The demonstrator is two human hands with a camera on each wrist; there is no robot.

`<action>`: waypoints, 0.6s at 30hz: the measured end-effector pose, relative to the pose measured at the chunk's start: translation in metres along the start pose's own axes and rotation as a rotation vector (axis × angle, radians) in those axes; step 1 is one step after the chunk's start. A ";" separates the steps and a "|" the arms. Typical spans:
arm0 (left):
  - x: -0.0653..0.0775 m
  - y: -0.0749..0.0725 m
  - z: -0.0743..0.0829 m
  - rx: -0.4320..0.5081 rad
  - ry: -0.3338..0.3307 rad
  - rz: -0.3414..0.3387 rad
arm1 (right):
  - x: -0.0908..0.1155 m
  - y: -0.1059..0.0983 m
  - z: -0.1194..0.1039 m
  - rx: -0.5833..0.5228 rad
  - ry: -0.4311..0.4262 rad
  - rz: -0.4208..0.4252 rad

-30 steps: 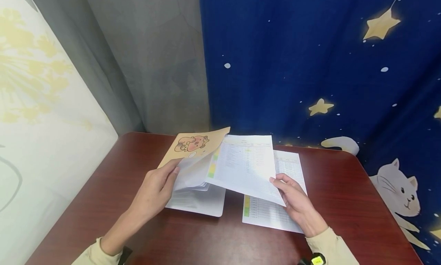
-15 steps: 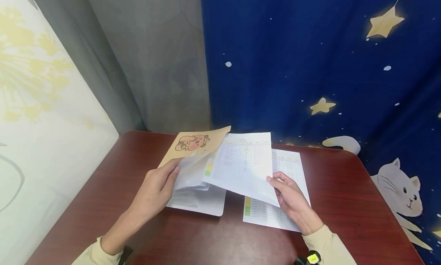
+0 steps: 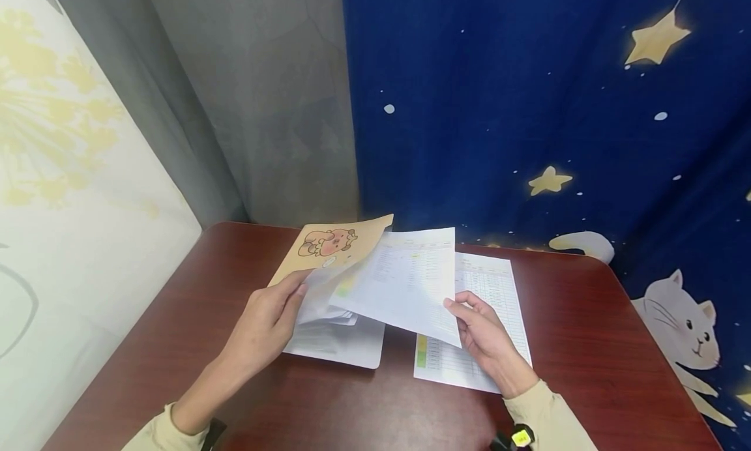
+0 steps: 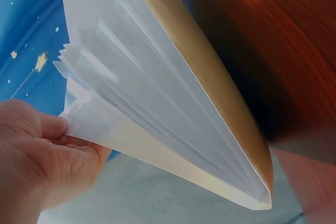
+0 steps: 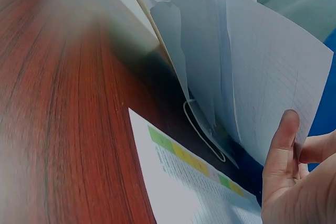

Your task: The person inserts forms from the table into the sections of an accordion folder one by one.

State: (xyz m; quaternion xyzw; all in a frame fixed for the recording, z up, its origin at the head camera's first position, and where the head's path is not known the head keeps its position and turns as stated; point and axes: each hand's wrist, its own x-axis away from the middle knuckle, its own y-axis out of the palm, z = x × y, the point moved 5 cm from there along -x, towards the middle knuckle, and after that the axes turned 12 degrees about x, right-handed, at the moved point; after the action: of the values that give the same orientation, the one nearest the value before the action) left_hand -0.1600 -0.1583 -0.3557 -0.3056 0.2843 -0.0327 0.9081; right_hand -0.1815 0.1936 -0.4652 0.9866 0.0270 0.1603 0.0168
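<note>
On the table lies a tan expanding file folder (image 3: 317, 246) with a pink cartoon animal on its cover. My left hand (image 3: 266, 320) pinches the edge of its raised cover and holds the folder open; clear pleated pockets (image 4: 136, 82) fan out in the left wrist view. My right hand (image 3: 489, 337) pinches a printed sheet (image 3: 411, 288) between thumb and fingers. The sheet's left part is tucked behind the lifted cover, at the pockets' mouth. A second printed sheet (image 3: 463, 366), with yellow and green cells, lies on the table partly under the right hand.
The dark red wooden table (image 3: 340, 418) has its back edge against a grey curtain (image 3: 264, 112) and a blue star-patterned curtain (image 3: 499, 99). A white patterned wall (image 3: 70, 242) borders the left side. A thin elastic loop (image 5: 202, 132) hangs from the folder's edge in the right wrist view.
My right hand has moved left with its sheet, and more of that sheet is behind the folder's cover. The left hand has stayed in place. More of the sheet on the table shows.
</note>
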 end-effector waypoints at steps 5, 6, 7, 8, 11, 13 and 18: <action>-0.001 0.000 0.000 -0.002 -0.001 -0.004 | -0.002 0.008 -0.002 0.016 -0.012 -0.001; 0.000 0.000 0.000 -0.001 0.001 -0.003 | -0.003 0.009 -0.003 0.016 -0.013 0.002; 0.000 0.000 0.000 0.002 0.003 -0.002 | -0.004 0.011 -0.003 0.020 -0.016 0.006; 0.000 0.000 0.000 0.004 0.003 -0.002 | -0.004 0.012 -0.003 0.022 -0.017 0.013; 0.000 0.000 -0.001 0.005 0.005 -0.001 | -0.005 0.014 -0.004 0.033 -0.020 0.046; -0.001 -0.001 -0.001 0.007 0.007 0.001 | -0.004 0.014 -0.004 0.047 -0.025 0.077; -0.001 -0.001 -0.001 0.008 0.010 0.003 | -0.001 0.014 -0.007 0.077 -0.042 0.145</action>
State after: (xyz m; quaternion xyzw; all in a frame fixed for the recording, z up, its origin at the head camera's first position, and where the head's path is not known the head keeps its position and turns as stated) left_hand -0.1610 -0.1590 -0.3551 -0.3016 0.2891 -0.0339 0.9079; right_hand -0.1842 0.1796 -0.4581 0.9890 -0.0389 0.1392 -0.0323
